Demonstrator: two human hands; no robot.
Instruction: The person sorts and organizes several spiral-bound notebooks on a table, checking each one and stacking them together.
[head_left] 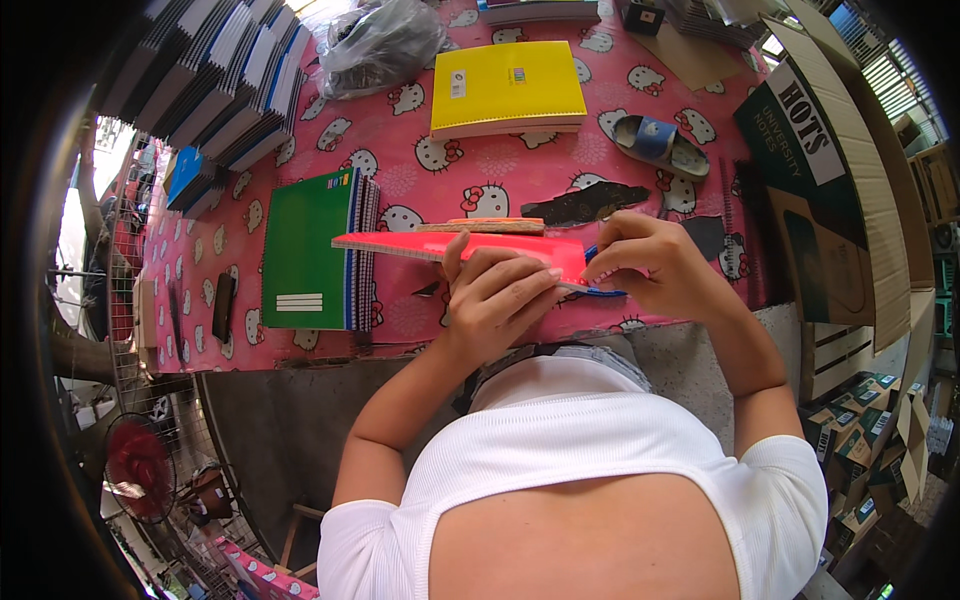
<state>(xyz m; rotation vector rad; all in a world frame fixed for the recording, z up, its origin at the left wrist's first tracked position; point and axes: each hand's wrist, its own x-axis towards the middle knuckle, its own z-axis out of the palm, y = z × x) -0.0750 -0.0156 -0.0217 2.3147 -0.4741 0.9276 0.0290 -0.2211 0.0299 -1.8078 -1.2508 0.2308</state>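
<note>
A notebook with a bright red cover [500, 250] is tilted up at the table's near edge. My left hand [497, 300] grips it from the front, fingers laid across the cover. At its right end, my right hand [645, 262] has its fingertips pinched together; what they hold is hidden. Narrow dark-blue parts [605, 293] stick out from that end beside the fingers, too small to identify. Just behind the notebook lies a flat wooden piece [480, 225] with an orange edge. To the left is a stack of spiral notebooks topped by a green cover [305, 250].
Yellow-covered notebooks [510, 85] lie farther back, near a clear plastic bag [380, 45]. Tall notebook stacks [215, 80] stand at the far left. A blue-and-grey slipper-like thing [660, 143] and dark scraps [585, 203] lie to the right. An open cardboard box [830, 190] borders the table's right.
</note>
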